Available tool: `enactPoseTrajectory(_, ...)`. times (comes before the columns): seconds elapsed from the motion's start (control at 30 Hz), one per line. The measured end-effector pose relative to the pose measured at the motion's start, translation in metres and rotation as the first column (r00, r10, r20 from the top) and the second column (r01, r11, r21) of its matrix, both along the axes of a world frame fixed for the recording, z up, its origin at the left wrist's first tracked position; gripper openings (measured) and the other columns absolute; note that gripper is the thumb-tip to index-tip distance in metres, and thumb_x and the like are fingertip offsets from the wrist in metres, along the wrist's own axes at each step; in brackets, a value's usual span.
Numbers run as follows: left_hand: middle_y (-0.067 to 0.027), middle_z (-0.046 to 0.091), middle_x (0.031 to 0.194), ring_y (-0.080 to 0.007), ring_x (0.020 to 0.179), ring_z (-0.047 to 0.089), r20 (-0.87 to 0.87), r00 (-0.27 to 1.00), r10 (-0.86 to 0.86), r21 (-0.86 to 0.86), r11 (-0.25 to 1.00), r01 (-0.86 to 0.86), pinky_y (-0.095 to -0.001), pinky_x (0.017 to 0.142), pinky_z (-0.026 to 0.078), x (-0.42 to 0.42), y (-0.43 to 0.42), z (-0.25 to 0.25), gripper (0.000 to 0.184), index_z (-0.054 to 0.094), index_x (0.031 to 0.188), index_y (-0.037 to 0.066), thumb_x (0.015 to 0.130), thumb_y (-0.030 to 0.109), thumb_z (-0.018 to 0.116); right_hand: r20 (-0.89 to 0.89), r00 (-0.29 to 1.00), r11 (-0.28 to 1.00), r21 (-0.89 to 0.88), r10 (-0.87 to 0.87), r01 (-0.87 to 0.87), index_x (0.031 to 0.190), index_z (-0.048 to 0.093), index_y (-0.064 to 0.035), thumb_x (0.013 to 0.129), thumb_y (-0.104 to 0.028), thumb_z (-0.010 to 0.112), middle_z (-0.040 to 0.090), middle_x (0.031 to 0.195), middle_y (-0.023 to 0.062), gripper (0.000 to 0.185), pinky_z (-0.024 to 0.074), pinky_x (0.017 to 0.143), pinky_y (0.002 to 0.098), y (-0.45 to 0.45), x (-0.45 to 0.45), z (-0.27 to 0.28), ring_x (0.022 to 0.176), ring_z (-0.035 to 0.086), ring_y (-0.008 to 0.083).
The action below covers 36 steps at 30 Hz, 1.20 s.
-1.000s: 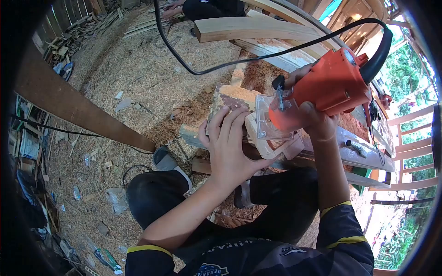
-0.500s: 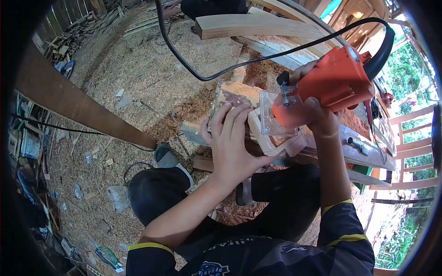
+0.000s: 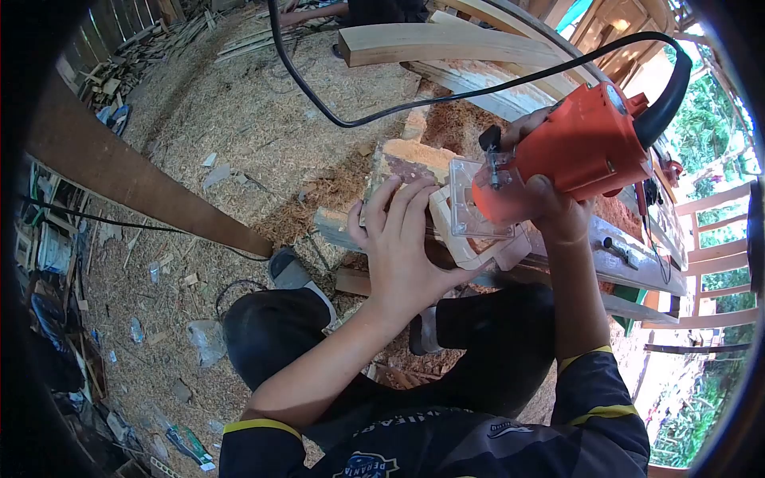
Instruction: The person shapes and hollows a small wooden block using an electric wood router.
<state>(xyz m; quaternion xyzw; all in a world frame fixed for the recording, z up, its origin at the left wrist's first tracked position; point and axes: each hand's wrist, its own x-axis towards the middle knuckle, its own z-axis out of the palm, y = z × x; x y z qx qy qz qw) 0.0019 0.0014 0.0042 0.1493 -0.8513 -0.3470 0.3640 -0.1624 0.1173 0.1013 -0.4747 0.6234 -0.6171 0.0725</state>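
Observation:
An orange power trimmer (image 3: 582,143) with a clear square base (image 3: 470,203) rests on a pale wooden piece (image 3: 453,239). Wrapped round the trimmer's body is my right hand (image 3: 554,209). My left hand (image 3: 402,243) grips the left side of the wooden piece, fingers at its far edge and thumb along its near edge. The bit is hidden behind the base and housing. Beneath the piece lies a worn wooden block (image 3: 406,163) dusted with sawdust.
A black cable (image 3: 343,123) loops ahead of my hands. Curved timber (image 3: 446,44) lies beyond. A brown beam (image 3: 151,183) slants in from the left. A metal tool (image 3: 619,252) lies on a board at right. Another person's arm (image 3: 315,14) shows at the top.
The trimmer has shifted slightly right since the first frame, and its cable has swayed. Both hands keep their grip. The other person's arm at the top has moved.

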Motion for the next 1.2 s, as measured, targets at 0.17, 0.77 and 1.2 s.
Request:
enactPoseTrajectory(0.17, -0.0063, 0.057, 0.141, -0.0323, 0.144, 0.040, 0.004, 1.000, 0.000, 0.000, 1.000, 0.000, -0.0608, 0.116, 0.019, 0.000, 0.000, 0.001, 0.101, 0.056, 0.137, 0.007, 0.056, 0.053, 0.095, 0.045, 0.999, 1.000, -0.022, -0.004, 0.005, 0.126, 0.064, -0.0030, 0.075, -0.015, 0.079, 0.070, 0.117, 0.0081, 0.055, 0.0524, 0.099, 0.0375, 0.000, 0.000, -0.002, 0.108, 0.067, 0.0197)
enactPoseTrajectory(0.77, -0.0060, 0.055, 0.142, -0.0320, 0.145, 0.039, 0.029, 1.000, 0.003, -0.002, 1.000, -0.003, -0.0617, 0.118, 0.017, 0.001, 0.001, 0.004, 0.102, 0.055, 0.138, 0.007, 0.056, 0.052, 0.096, 0.101, 0.993, 0.998, 0.010, -0.067, 0.066, 0.135, 0.060, -0.0012, 0.076, -0.014, 0.081, 0.070, 0.120, 0.0079, 0.064, 0.0531, 0.101, 0.0378, 0.008, 0.002, -0.004, 0.111, 0.068, 0.0202)
enactPoseTrajectory(1.2, -0.0070, 0.055, 0.143, -0.0322, 0.145, 0.039, 0.023, 0.999, -0.028, 0.007, 1.000, 0.028, -0.0597, 0.118, 0.018, 0.001, -0.001, 0.002, 0.107, 0.053, 0.141, 0.006, 0.053, 0.051, 0.097, 0.059, 0.998, 0.999, -0.022, -0.033, 0.035, 0.136, 0.056, -0.0026, 0.076, -0.007, 0.077, 0.071, 0.116, 0.0090, 0.064, 0.0549, 0.099, 0.0388, -0.005, 0.000, -0.002, 0.108, 0.069, 0.0207)
